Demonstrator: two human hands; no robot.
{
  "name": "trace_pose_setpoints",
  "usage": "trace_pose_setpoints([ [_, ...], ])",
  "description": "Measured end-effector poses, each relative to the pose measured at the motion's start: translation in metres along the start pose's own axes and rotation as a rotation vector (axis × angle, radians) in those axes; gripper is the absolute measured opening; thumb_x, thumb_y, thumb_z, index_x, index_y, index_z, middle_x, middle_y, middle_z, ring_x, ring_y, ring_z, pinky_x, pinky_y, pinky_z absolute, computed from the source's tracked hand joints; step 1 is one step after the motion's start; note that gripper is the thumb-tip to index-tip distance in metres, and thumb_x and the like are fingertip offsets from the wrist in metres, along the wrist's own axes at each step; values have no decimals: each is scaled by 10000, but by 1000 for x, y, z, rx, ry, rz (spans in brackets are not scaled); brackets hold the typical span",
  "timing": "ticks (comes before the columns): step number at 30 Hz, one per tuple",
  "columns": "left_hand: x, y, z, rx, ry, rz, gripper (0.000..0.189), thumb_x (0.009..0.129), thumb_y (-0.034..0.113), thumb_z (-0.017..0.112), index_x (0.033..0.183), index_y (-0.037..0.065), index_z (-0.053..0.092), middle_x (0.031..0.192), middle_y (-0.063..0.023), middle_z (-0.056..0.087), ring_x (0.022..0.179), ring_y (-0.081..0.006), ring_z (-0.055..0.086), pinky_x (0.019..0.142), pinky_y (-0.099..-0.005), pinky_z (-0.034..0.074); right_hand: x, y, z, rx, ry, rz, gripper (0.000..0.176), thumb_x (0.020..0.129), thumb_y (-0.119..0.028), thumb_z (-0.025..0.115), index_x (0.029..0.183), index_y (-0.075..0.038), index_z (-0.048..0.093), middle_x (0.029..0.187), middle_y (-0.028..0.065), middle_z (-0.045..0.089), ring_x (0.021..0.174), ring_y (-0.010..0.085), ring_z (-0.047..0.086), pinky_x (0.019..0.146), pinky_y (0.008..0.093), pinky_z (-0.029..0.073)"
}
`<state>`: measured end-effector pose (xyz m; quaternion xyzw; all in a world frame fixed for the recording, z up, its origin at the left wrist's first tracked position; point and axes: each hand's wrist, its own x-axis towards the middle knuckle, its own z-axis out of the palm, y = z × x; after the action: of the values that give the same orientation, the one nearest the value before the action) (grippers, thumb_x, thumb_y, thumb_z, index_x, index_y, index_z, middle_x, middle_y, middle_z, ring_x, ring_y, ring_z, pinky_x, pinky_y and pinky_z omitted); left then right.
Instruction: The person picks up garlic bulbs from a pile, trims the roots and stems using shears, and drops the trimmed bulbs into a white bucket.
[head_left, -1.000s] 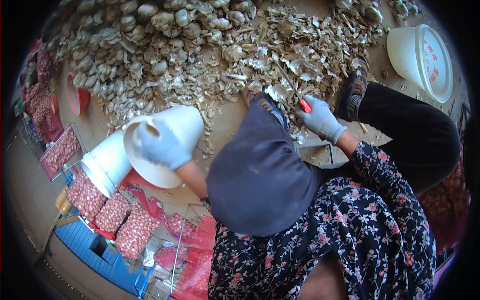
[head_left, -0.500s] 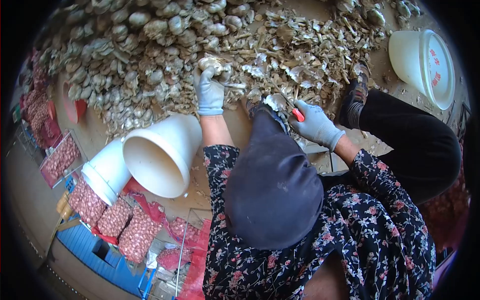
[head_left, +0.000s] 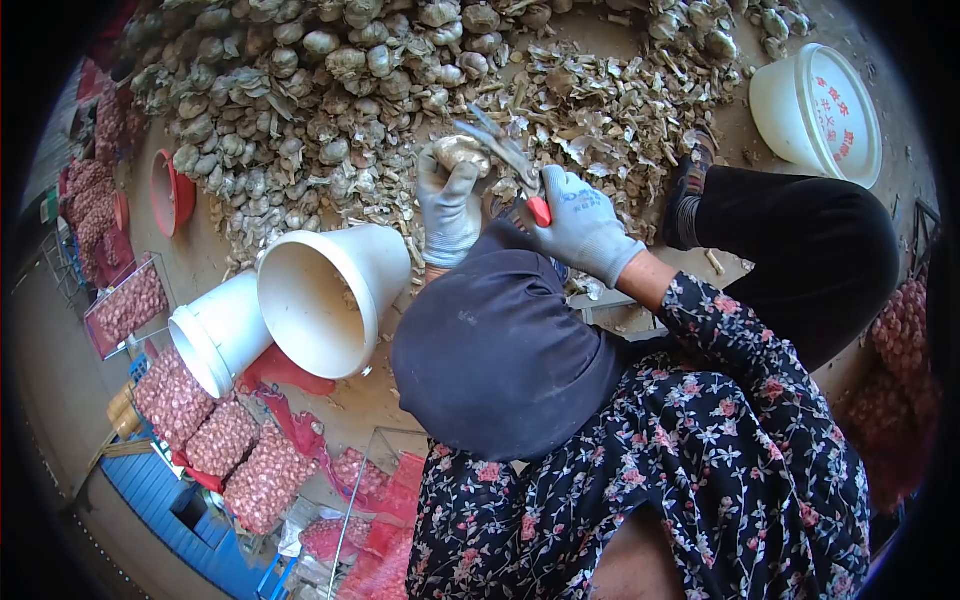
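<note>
A pale garlic bulb sits in the grip of my left hand, which wears a grey-white glove. My right hand, gloved the same way, is closed around red-handled shears. Their two metal blades stand apart and overlap the bulb's upper right side in this view. Both hands are close together above my bent knee. Beyond them lies a heap of garlic bulbs with dry stalks, and to its right a spread of trimmed stalks and papery skins.
Two white buckets lie tipped at left, a wide one and a narrower one. A lidded white tub stands at right. Net sacks of garlic lie at lower left, and a red basin is farther up.
My right hand has brought the shears up and left to the bulb, with the blades now apart. My left hand has shifted right and slightly down with the bulb. The whole view has moved slightly.
</note>
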<state>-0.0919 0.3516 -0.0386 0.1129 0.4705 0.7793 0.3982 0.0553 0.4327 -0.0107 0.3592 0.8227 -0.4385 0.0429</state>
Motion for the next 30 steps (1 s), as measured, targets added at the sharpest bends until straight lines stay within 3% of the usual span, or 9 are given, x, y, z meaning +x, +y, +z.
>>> trace_pose_setpoints([
  [3, -1, 4, -13, -81, -1, -66, 199, 815, 147, 655, 931, 94, 502, 823, 19, 530, 656, -86, 493, 557, -259, 460, 3, -1, -6, -66, -162, 35, 380, 842, -337, 585, 988, -10, 458, 818, 254, 598, 821, 417, 600, 702, 490, 468],
  [4, -1, -1, -19, -221, 70, -86, 181, 835, 166, 629, 968, 81, 539, 763, 30, 515, 590, -62, 436, 462, -204, 362, 1, 10, 4, -46, -90, -56, 345, 849, -314, 584, 971, -12, 470, 766, 248, 602, 784, 427, 602, 670, 504, 464],
  [7, -1, -5, -25, -220, 94, -168, 255, 829, 152, 637, 1054, 63, 556, 761, 25, 524, 590, -52, 441, 443, -168, 343, -6, 22, 4, 68, -67, -74, 315, 853, -301, 585, 947, -16, 489, 797, 248, 607, 798, 428, 598, 672, 506, 455],
  [8, -5, 4, -16, -219, -31, -127, 366, 827, 147, 641, 1159, 51, 523, 825, 9, 542, 594, -48, 444, 426, -143, 318, -6, 23, 1, 88, -92, -75, 323, 850, -295, 593, 960, -7, 497, 809, 244, 604, 797, 417, 601, 683, 468, 464],
  [11, -2, 5, -16, -221, -99, -191, 383, 824, 137, 646, 1169, 48, 507, 876, -6, 550, 593, -49, 447, 433, -152, 333, -7, 20, -7, 203, -193, -52, 368, 844, -347, 579, 941, 2, 512, 828, 254, 602, 846, 429, 591, 734, 458, 463],
  [17, -5, 6, -8, -132, -63, -107, 374, 794, 74, 650, 1137, 65, 501, 877, -4, 535, 610, -59, 463, 465, -180, 364, -14, 14, -13, 351, -310, 15, 480, 843, -412, 587, 1073, -4, 484, 1018, 249, 581, 988, 405, 571, 839, 423, 446],
  [19, -3, 6, -5, -182, 49, -36, 385, 790, 58, 649, 1137, 84, 486, 883, 1, 529, 639, -73, 486, 503, -200, 407, -17, 25, -8, 426, -382, 20, 649, 866, -395, 606, 1295, 53, 412, 1082, 192, 593, 963, 251, 567, 872, 328, 440],
  [23, -4, 1, -6, -146, -4, -64, 397, 799, 34, 651, 1145, 99, 467, 890, -8, 531, 663, -89, 506, 526, -215, 433, -11, 12, -20, 324, -496, 43, 561, 874, -396, 599, 1266, -14, 480, 1050, 176, 610, 925, 255, 579, 853, 326, 450],
  [30, -6, -3, -5, -63, 130, 20, 367, 801, 41, 652, 1110, 102, 465, 873, 0, 506, 683, -85, 508, 524, -195, 417, -18, 13, -7, 395, -364, 49, 407, 874, -384, 597, 1006, -3, 546, 944, 183, 620, 892, 284, 609, 778, 393, 458],
])
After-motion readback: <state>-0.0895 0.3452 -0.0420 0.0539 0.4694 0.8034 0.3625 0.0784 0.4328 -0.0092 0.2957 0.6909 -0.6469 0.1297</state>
